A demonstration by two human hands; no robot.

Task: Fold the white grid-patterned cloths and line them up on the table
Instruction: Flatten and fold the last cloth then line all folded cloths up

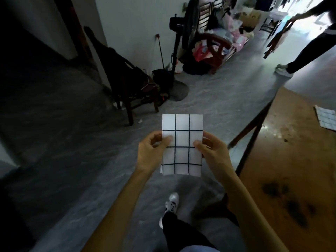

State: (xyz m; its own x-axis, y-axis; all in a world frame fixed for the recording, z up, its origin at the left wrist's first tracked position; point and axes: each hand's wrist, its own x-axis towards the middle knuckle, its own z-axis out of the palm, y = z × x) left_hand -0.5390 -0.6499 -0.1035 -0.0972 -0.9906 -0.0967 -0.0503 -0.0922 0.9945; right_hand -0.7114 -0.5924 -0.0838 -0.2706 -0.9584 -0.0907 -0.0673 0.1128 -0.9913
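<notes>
A white cloth with a black grid (182, 142), folded into a narrow rectangle, is held upright in the air over the floor. My left hand (151, 151) pinches its left edge and my right hand (212, 150) pinches its right edge, thumbs on the front. A second folded grid cloth (326, 119) lies flat on the brown wooden table (291, 160) at the right edge of the view, partly cut off by the frame.
The table's corner and dark legs (249, 135) stand just right of my hands. A wooden chair with a dark bag (134, 84) and a standing fan (177, 51) are ahead on the grey floor. Another person's leg (309, 50) is at the far right.
</notes>
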